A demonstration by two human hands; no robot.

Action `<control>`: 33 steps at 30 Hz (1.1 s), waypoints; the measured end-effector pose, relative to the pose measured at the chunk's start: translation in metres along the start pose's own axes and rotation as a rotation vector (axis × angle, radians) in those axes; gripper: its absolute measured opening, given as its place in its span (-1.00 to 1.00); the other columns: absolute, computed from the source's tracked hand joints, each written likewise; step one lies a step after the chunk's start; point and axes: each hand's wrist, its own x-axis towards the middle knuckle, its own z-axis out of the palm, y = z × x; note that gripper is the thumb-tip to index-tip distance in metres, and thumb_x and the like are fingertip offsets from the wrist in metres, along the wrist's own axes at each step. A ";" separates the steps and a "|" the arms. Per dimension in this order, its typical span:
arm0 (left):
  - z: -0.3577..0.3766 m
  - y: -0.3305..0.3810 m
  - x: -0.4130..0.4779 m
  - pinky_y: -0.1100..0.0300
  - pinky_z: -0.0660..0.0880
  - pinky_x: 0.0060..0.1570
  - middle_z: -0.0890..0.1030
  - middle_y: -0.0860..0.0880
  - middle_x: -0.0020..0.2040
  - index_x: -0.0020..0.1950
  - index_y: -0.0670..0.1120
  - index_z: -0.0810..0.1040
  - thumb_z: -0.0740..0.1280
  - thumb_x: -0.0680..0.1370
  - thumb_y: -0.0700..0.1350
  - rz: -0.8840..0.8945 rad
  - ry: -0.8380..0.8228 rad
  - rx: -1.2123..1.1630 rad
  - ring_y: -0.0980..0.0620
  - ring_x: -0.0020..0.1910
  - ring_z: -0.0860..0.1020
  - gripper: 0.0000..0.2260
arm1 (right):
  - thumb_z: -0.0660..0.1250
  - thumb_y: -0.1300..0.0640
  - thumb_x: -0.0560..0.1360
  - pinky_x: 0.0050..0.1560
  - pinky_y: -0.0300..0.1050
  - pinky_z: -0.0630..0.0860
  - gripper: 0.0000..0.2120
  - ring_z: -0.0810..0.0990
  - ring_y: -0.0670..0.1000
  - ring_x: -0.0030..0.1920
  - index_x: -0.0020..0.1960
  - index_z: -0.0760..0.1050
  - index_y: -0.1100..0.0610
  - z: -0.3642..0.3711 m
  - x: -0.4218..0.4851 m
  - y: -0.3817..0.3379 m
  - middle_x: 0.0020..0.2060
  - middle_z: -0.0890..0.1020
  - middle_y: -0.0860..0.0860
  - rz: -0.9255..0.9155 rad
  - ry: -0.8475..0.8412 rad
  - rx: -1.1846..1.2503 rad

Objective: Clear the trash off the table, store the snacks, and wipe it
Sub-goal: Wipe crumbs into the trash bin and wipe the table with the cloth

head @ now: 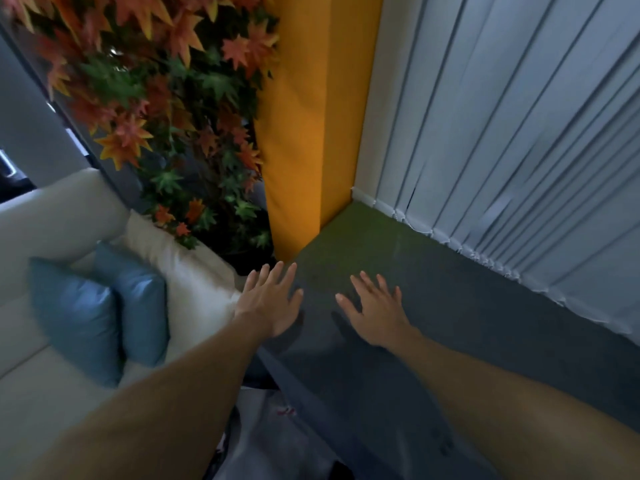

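Note:
My left hand [270, 299] and my right hand [375, 310] are stretched out in front of me over the grey carpet [467, 341], palms down, fingers straight and spread, holding nothing. No table, trash, snacks or cloth shows in this view. The picture is tilted and slightly blurred.
A white sofa [52, 341] with two blue cushions [104, 317] stands at the left. Behind it rises a plant with orange and green leaves [166, 98]. A yellow padded column [311, 133] stands ahead, and pale vertical blinds [519, 133] hang at the right. A light patterned thing [270, 427] lies low between my arms.

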 end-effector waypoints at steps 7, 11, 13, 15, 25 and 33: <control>0.021 0.018 0.041 -0.09 -0.10 0.55 -0.04 -0.01 0.63 0.62 0.05 -0.11 -0.07 0.66 0.19 0.023 -0.030 -0.006 -0.11 0.60 -0.07 -0.44 | -0.14 -0.47 0.52 0.51 0.34 -0.15 -0.25 -0.14 0.08 0.60 0.60 -0.01 -0.11 0.021 0.015 0.038 0.61 -0.07 -0.13 0.108 -0.072 0.062; 0.035 0.019 0.067 -0.10 -0.07 0.54 -0.01 -0.02 0.62 0.62 0.04 -0.09 -0.07 0.66 0.19 0.061 -0.059 -0.011 -0.13 0.59 -0.05 -0.44 | -0.09 -0.44 0.54 0.52 0.28 -0.06 -0.24 -0.15 0.08 0.59 0.61 -0.02 -0.07 0.044 0.024 0.052 0.61 -0.10 -0.10 0.169 -0.143 0.033; 0.041 0.017 0.082 -0.10 -0.07 0.54 -0.02 -0.02 0.62 0.62 0.04 -0.09 -0.06 0.66 0.19 0.079 -0.070 -0.009 -0.13 0.59 -0.05 -0.44 | -0.04 -0.42 0.54 0.53 0.23 -0.04 -0.23 -0.15 0.11 0.59 0.61 -0.02 -0.04 0.059 0.027 0.058 0.61 -0.09 -0.07 0.185 -0.157 0.019; 0.046 0.012 0.099 -0.09 -0.08 0.54 -0.02 -0.02 0.62 0.62 0.04 -0.08 -0.06 0.66 0.18 0.092 -0.081 -0.018 -0.13 0.59 -0.06 -0.44 | -0.01 -0.40 0.55 0.54 0.17 -0.06 -0.24 -0.18 0.12 0.59 0.62 -0.02 -0.03 0.073 0.029 0.061 0.61 -0.11 -0.05 0.190 -0.139 -0.001; 0.077 -0.028 0.187 -0.09 -0.06 0.54 -0.02 -0.01 0.62 0.62 0.05 -0.05 -0.08 0.67 0.12 0.114 -0.095 -0.042 -0.12 0.59 -0.04 -0.49 | -0.09 -0.15 0.66 0.52 0.14 0.18 -0.43 0.06 0.13 0.58 0.56 0.23 0.11 0.099 0.075 0.077 0.57 0.21 0.03 0.117 0.087 -0.054; 0.105 -0.053 0.221 -0.06 -0.03 0.55 -0.07 0.01 0.63 0.61 0.09 -0.19 -0.16 0.68 0.09 0.163 -0.081 -0.011 -0.10 0.59 -0.04 -0.50 | -0.07 -0.11 0.68 0.55 0.12 0.04 -0.46 -0.01 0.11 0.59 0.58 0.17 0.12 0.078 0.159 0.087 0.59 0.13 0.02 0.218 0.147 -0.017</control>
